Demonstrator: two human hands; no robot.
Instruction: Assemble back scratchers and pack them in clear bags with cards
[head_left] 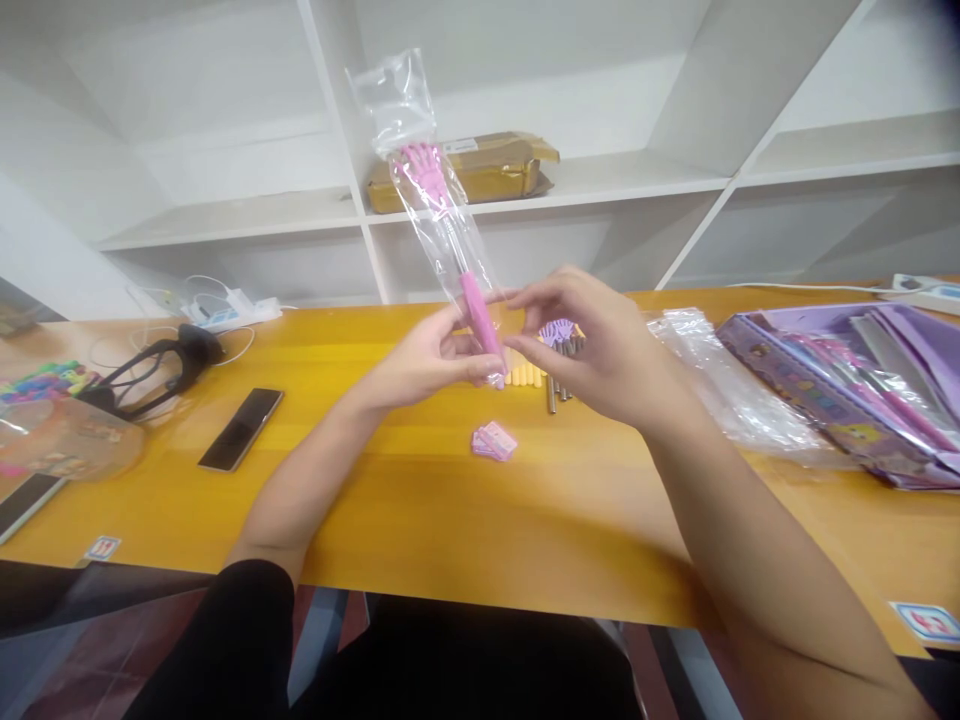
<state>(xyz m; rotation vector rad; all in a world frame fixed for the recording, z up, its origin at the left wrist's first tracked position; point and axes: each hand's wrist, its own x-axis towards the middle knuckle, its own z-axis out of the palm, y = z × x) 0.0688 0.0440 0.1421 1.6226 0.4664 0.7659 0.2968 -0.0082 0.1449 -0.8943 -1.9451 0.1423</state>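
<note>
Your left hand (431, 358) pinches a pink claw-headed stick (478, 308) with a silver shaft, tilted inside its clear plastic bag (402, 100) above the yellow-brown wooden table (405, 520); your right hand (600, 345) curls beside the handle, whether gripping plastic I cannot tell.

Covered on the left upper arm by a black sleeve (217, 640), plain, cut short and ending near the elbow in a clean, slightly curved hem. Clothed at the body's front in black cloth (465, 660), too dark to show seams. Bare below the sleeve, along the left forearm (319, 465) and left hand (431, 360); likewise bare along the right forearm (757, 520) and right hand (596, 350).
</note>
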